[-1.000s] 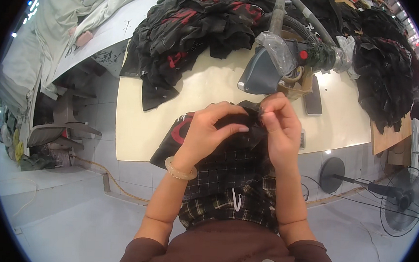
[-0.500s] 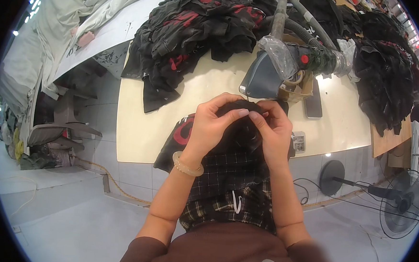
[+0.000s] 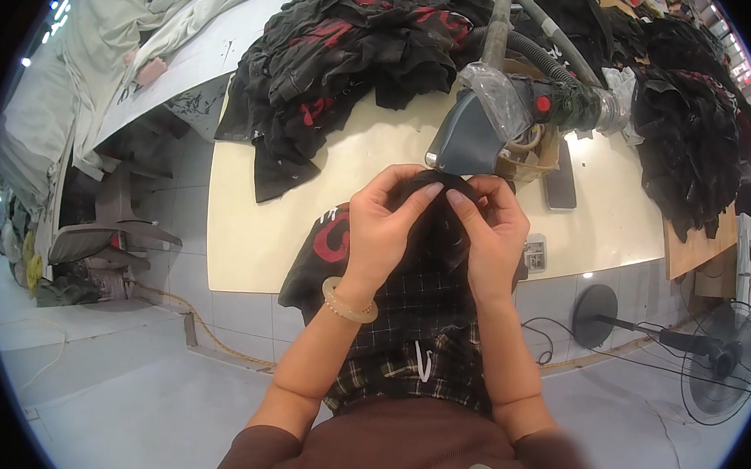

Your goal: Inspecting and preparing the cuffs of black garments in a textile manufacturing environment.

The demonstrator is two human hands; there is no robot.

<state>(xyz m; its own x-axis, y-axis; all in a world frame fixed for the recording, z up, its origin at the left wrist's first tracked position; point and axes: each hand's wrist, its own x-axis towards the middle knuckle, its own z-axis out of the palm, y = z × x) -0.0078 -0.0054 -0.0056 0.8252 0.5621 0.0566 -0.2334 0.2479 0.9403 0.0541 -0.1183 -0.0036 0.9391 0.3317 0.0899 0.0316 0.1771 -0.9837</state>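
Right now, the left hand (image 3: 382, 222) and the right hand (image 3: 498, 232) are both pinching a black cloth (image 3: 439, 225), thumbs almost meeting. Its held edge is running side to side between them, over the near part of the cream table (image 3: 251, 235). The blue-gray machine (image 3: 469, 137) is sitting just past both hands, neither clearly being nearer. I can't tell if the cloth is touching it.

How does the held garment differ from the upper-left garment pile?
The held garment is gripped by the left hand and right hand; the garment pile lies untouched. The held garment overlaps the near edge of the table; the pile sits farther back. Both are black with red print.
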